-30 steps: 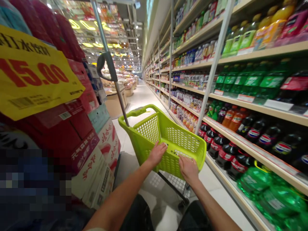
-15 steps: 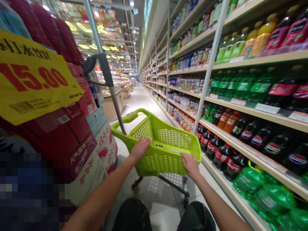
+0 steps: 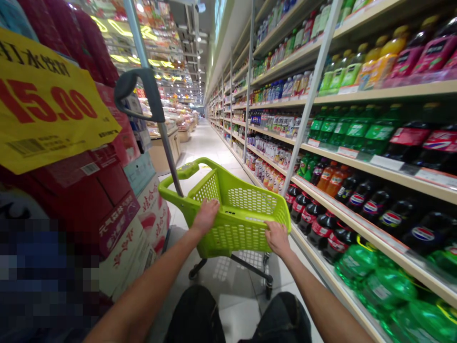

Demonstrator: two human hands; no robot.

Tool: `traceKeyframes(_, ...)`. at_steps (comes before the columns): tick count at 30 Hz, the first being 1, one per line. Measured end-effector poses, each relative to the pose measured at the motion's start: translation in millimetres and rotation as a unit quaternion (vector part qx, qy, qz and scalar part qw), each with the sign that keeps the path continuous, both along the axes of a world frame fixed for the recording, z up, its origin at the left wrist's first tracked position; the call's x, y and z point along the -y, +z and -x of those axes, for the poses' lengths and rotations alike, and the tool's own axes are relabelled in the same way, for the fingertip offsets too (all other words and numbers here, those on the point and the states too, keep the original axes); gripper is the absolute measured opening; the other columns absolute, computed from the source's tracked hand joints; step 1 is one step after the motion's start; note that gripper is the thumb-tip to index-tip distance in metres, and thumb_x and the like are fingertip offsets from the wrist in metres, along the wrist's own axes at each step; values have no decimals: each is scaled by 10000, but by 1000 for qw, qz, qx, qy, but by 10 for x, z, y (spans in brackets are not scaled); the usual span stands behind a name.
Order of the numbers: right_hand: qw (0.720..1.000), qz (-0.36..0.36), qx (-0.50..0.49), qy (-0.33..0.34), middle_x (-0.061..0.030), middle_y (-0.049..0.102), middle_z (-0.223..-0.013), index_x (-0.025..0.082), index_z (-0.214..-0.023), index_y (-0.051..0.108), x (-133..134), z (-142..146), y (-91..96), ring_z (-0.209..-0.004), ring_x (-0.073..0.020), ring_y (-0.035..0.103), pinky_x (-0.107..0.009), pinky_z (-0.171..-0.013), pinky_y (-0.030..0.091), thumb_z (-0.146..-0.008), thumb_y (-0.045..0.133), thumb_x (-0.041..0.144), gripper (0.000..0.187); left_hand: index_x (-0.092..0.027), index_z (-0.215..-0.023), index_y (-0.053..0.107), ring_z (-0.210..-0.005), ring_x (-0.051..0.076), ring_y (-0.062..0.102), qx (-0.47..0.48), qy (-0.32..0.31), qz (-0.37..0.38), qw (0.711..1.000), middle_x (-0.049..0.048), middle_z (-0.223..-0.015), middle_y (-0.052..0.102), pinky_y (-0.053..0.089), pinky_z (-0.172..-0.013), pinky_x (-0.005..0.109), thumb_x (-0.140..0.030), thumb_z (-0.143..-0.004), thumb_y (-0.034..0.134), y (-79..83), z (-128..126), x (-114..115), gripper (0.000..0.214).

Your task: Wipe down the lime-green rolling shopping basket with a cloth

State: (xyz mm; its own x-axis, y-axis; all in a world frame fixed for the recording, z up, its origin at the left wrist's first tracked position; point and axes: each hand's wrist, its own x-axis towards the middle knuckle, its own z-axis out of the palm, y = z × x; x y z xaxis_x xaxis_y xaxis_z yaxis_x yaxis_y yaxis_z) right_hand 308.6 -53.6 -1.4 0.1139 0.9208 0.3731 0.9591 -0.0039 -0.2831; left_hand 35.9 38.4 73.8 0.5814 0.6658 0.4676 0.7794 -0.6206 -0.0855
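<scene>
A lime-green plastic shopping basket (image 3: 246, 200) on a wheeled frame stands in the aisle in front of me. My left hand (image 3: 204, 216) is closed over its near rim on the left side. My right hand (image 3: 276, 237) grips the near rim at the right corner. A metal pull rod rises from the basket's far left corner to a grey loop handle (image 3: 137, 93). The basket's inside looks empty. My knees in dark trousers show at the bottom.
Shelves of soft-drink bottles (image 3: 357, 200) run along the right. Stacked red and white cartons (image 3: 117, 209) with a yellow 15.00 price sign (image 3: 46, 109) crowd the left. The white tiled aisle floor (image 3: 207, 138) stretches ahead to more displays.
The basket has swung left and a little away, toward the cartons, with both hands still on its rim. My left hand moved from the middle of the rim to its left side.
</scene>
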Motion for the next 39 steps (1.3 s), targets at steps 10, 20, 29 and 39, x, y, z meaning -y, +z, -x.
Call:
traceKeyframes(10, 999, -12, -47, 2, -81, 617, -1044, 174, -1056, 567, -41, 24, -24, -1026, -233, 499, -431, -941, 217, -757, 382, 181, 352, -132, -1133, 518, -1182, 183, 453, -20, -5, 13, 1000, 99, -1223, 552, 250, -1052, 408, -37, -773, 326, -92, -167, 78, 419)
traceKeyframes(20, 998, -46, -44, -20, -77, 637, -976, 171, -979, 599, -153, -107, -82, -976, -235, 520, -419, -913, 240, -744, 399, 218, 312, -138, -1119, 516, -1173, 221, 459, 80, 105, -32, 991, 125, -1217, 550, 239, -1036, 479, -91, -799, 321, 18, 156, -49, 377)
traceKeyframes(29, 997, -58, -51, -2, -66, 646, -948, 181, -959, 615, -166, -213, -115, -949, -223, 532, -382, -871, 275, -726, 403, 209, 316, -141, -1110, 512, -1108, 230, 510, 77, 116, -53, 989, 129, -1186, 563, 203, -1043, 509, -109, -803, 335, 258, 315, -122, 355)
traceKeyframes(39, 998, -41, -46, 10, -58, 650, -954, 177, -976, 621, -163, -282, -103, -936, -208, 536, -341, -833, 300, -715, 402, 200, 342, -138, -1125, 512, -1184, 207, 449, 15, 33, -7, 999, 108, -1230, 544, 213, -1060, 471, -82, -795, 334, 19, -75, 16, 379)
